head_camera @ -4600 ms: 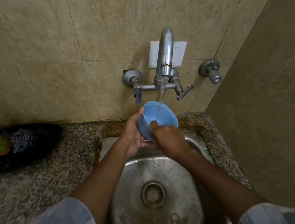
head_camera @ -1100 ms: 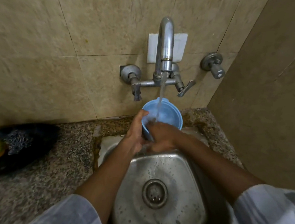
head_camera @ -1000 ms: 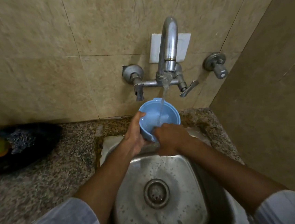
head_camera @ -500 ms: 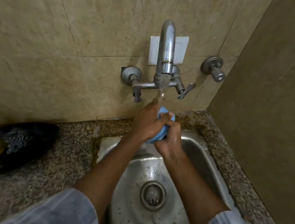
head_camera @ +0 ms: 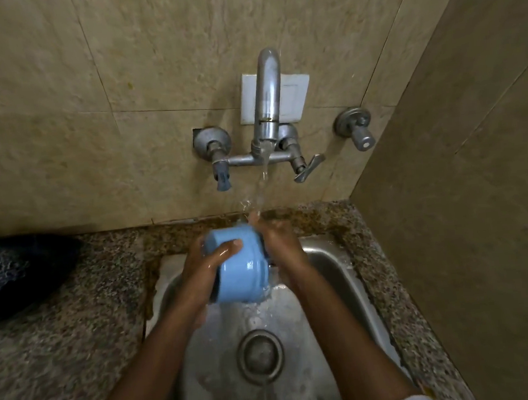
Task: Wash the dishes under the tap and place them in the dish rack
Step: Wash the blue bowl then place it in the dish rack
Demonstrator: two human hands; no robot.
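**Blue bowl turned on its side under the running tap**

Beige wall tiles [head_camera: 55, 90] back a speckled granite bench [head_camera: 60, 329], and a steel sink [head_camera: 336, 276] is sunk into it in the corner against a side wall [head_camera: 478, 181]. A chrome tap [head_camera: 268, 97] is fixed to the tiles in front of a white plate [head_camera: 295, 98], with a valve handle on each side below it and a separate round stopcock [head_camera: 357, 128] to the right. Water [head_camera: 263, 184] runs from the spout and splashes where the hands meet, above the back edge of the sink.

The blue bowl [head_camera: 239, 265] is held over the sink, just under the stream, tipped on its side so its outer wall and base face the camera and its mouth turns to the right. The left hand [head_camera: 201, 269] grasps it from the left, thumb laid across the upper wall and fingers hidden behind. The right hand [head_camera: 284, 246] is pressed against the bowl's mouth side, wet, its fingers up at the rim where the water lands; whether they curl inside the bowl cannot be told. Water sheets off the lower edge of the bowl into the basin, toward the drain [head_camera: 260, 356].

On the bench at far left lies a dark bundle [head_camera: 17, 272], partly cut off by the frame.
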